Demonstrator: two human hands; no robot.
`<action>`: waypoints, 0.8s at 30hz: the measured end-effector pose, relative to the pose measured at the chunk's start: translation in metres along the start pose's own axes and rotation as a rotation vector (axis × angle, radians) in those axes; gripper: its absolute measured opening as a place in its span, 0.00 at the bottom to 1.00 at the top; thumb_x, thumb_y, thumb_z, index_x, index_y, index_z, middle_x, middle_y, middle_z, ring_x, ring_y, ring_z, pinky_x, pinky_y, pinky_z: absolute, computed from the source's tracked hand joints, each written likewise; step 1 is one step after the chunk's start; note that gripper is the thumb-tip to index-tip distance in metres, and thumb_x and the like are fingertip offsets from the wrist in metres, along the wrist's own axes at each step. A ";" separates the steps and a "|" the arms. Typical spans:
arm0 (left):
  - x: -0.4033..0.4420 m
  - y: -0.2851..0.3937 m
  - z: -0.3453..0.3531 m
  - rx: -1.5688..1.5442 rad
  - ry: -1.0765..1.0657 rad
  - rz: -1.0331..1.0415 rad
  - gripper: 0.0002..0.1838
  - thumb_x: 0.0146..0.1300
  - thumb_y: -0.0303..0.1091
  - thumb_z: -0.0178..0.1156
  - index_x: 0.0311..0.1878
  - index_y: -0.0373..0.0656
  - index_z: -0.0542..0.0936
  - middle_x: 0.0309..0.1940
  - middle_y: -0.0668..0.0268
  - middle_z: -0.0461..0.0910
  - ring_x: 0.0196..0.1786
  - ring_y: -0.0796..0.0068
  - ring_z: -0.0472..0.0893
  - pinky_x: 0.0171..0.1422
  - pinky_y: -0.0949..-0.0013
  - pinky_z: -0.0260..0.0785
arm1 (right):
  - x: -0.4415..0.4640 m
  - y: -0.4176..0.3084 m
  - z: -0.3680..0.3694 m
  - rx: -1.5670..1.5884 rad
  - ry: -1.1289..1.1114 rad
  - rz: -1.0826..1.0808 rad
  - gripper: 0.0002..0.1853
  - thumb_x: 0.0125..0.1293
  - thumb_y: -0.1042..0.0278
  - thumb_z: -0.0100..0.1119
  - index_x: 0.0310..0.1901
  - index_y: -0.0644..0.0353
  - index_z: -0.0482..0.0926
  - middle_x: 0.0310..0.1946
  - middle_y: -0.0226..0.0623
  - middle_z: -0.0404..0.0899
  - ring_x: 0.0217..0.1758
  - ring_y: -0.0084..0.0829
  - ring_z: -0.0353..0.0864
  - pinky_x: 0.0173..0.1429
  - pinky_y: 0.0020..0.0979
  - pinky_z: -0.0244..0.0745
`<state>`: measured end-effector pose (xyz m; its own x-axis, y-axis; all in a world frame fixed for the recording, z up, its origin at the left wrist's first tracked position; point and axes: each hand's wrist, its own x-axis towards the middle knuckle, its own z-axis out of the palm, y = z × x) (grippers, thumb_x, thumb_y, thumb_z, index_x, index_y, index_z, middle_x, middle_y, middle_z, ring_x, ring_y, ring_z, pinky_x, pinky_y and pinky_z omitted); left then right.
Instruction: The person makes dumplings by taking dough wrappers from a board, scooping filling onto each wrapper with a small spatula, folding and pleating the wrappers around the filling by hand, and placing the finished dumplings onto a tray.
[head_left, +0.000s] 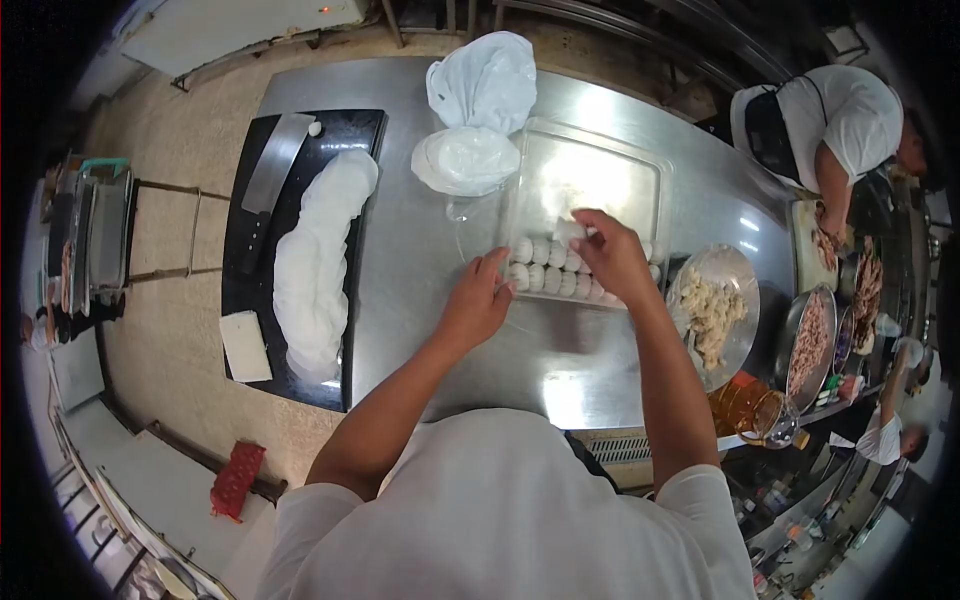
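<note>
As the head view shows it, the right hand (610,252) pinches a pale dough piece (570,231) between its fingers, just above the packed rows of round dough pieces (540,266) in the rectangular tray (600,175). Spread fingers of the left hand (477,302) lie at the tray's left edge; whether they press it, I cannot tell. Lowered too tightly, the piece could stick to or dent its neighbours; a knock from the left hand might slide the tray on the counter (425,255). A metal bowl (728,258) of lumpy pale mixture (712,310) stands close beside the right forearm, so a wide swing could jostle it. Farther right, another bowl (784,350) holds pink chopped meat (808,345).
</note>
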<state>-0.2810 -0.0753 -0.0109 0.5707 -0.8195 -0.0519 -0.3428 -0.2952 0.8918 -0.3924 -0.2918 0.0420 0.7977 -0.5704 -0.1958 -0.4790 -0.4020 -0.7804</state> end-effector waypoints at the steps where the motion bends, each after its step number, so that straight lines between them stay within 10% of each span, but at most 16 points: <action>1: 0.000 -0.002 0.002 -0.001 0.004 -0.010 0.25 0.65 0.28 0.59 0.65 0.38 0.68 0.39 0.51 0.75 0.38 0.54 0.77 0.46 0.55 0.71 | 0.012 0.005 0.002 0.000 -0.010 0.000 0.19 0.59 0.74 0.67 0.53 0.61 0.81 0.43 0.45 0.82 0.41 0.37 0.83 0.47 0.34 0.78; 3: -0.001 -0.005 0.005 -0.035 -0.019 -0.079 0.26 0.64 0.28 0.60 0.65 0.38 0.69 0.39 0.51 0.75 0.39 0.54 0.77 0.46 0.55 0.71 | 0.032 0.014 0.008 -0.263 -0.025 -0.433 0.16 0.60 0.75 0.65 0.50 0.61 0.81 0.42 0.46 0.82 0.48 0.41 0.81 0.53 0.38 0.76; 10: -0.004 -0.004 0.012 -0.040 0.021 -0.144 0.24 0.65 0.28 0.60 0.64 0.39 0.70 0.38 0.52 0.76 0.40 0.54 0.78 0.46 0.55 0.71 | 0.044 0.018 0.008 -0.499 -0.418 -0.168 0.18 0.59 0.73 0.59 0.53 0.60 0.81 0.52 0.48 0.79 0.56 0.49 0.78 0.61 0.42 0.74; 16: -0.007 -0.005 -0.021 0.012 0.075 -0.058 0.21 0.67 0.29 0.60 0.62 0.38 0.73 0.38 0.57 0.78 0.39 0.60 0.79 0.47 0.61 0.73 | -0.007 0.002 0.020 -0.396 0.008 -0.423 0.25 0.58 0.78 0.59 0.60 0.62 0.75 0.58 0.51 0.75 0.60 0.52 0.75 0.65 0.41 0.71; 24: 0.026 -0.068 -0.170 0.279 0.350 0.231 0.11 0.65 0.25 0.57 0.49 0.40 0.83 0.47 0.53 0.84 0.48 0.50 0.81 0.56 0.55 0.72 | -0.145 -0.008 0.061 0.113 0.133 -0.064 0.11 0.61 0.76 0.65 0.46 0.65 0.82 0.40 0.42 0.83 0.43 0.33 0.83 0.46 0.31 0.77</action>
<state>-0.1159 0.0074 0.0036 0.6562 -0.6790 0.3290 -0.6487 -0.2850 0.7056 -0.4816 -0.1621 0.0404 0.7660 -0.6391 -0.0692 -0.3786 -0.3615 -0.8520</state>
